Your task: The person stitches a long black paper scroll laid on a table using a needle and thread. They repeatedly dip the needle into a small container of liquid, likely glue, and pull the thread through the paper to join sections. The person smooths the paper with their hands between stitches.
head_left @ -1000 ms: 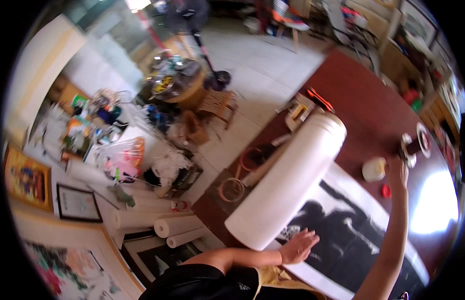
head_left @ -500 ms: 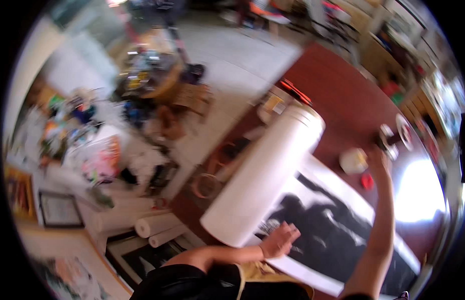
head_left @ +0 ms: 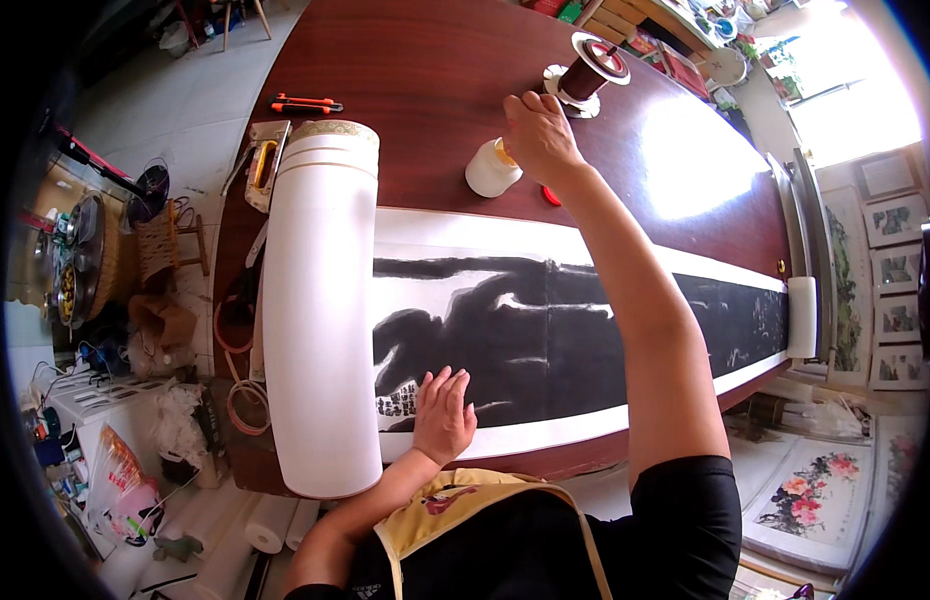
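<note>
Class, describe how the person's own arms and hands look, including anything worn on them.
The left hand and right hand are bare, without gloves. Both forearms are uncovered; a black short sleeve covers the right upper arm.

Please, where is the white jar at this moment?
In the head view, the white jar is on the dark red table, beside the right hand, right of the large white roll.

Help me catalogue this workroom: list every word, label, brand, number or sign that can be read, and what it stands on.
Black clothing: small pale logo near the picture's lower edge; I don't copy out brands.
Painting: pale marks beside the left hand, too small to tell writing from drawing.
Jar: no lettering shows.
Wall pictures: too small to read any.
</note>
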Motion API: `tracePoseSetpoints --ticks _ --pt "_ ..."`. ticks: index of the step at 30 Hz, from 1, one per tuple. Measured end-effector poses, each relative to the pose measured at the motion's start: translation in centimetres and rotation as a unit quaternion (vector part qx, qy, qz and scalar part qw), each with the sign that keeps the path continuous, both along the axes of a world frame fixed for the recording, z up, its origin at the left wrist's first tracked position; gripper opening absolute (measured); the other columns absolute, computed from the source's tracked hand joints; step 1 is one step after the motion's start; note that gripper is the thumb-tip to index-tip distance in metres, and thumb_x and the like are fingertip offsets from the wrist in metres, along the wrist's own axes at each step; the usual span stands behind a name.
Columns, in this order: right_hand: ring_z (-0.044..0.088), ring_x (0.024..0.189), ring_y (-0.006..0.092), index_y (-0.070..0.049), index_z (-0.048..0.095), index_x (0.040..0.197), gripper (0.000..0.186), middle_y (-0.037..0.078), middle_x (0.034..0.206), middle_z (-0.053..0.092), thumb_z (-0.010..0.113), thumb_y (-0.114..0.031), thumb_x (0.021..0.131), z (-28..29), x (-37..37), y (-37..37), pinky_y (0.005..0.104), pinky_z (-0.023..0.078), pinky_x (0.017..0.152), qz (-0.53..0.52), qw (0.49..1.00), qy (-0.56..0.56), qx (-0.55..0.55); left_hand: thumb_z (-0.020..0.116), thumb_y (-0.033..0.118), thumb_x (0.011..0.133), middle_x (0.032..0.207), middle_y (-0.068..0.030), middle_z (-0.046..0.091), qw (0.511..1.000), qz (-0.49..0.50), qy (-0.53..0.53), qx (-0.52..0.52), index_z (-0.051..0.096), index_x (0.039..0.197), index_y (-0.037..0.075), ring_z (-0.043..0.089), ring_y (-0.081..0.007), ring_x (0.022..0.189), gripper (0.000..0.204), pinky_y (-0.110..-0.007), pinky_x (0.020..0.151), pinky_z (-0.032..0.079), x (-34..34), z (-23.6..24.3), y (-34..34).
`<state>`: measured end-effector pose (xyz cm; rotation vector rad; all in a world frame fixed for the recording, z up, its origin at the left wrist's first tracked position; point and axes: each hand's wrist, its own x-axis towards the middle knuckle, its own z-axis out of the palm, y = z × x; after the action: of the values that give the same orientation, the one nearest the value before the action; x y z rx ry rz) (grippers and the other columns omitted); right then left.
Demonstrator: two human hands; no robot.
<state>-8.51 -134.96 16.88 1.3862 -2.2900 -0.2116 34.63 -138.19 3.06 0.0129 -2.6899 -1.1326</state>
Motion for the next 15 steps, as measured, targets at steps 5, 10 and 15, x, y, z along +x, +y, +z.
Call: tracePoseSetpoints --ticks 5,10,15 --pt "0.052 0.105 0.0183 -0.013 0.073 0.069 0.006 -0.002 0.099 0.061 0.070 -0.017 0.072 -0.8 0.1 -1.0 0.0338 0.038 0.095 -0.026 1.000 -0.004 0.009 0.067 0.011 0.083 0.137 -0.0136 0.057 1.000 0.003 -0.005 0.006 0.046 0.142 0.003 0.047 -0.0343 0.137 0.063 -0.053 0.121 0.027 0.1 0.1 -0.2" --pt "0.053 0.104 0.0184 -0.012 0.072 0.069 0.007 -0.001 0.097 0.061 0.072 -0.017 0.073 -0.7 0.2 -0.8 0.0337 0.038 0.095 -0.043 0.995 -0.066 0.066 0.067 0.011 0.084 0.138 -0.0131 0.057 1.000 0.001 -0.013 0.009 0.047 0.141 0.003 0.047 -0.0339 0.137 0.062 -0.053 0.121 0.028 0.0 0.3 -0.2" --pt "0.053 0.105 0.0206 -0.017 0.073 0.067 0.008 0.000 0.098 0.060 0.073 -0.018 0.075 0.2 -0.4 -0.5 0.0360 0.037 0.095 -0.063 0.995 -0.074 0.025 0.067 0.010 0.084 0.137 -0.0131 0.057 1.000 0.002 -0.010 0.009 0.047 0.141 0.003 0.047 -0.0334 0.137 0.061 -0.053 0.120 0.028 -0.2 0.3 -0.3"
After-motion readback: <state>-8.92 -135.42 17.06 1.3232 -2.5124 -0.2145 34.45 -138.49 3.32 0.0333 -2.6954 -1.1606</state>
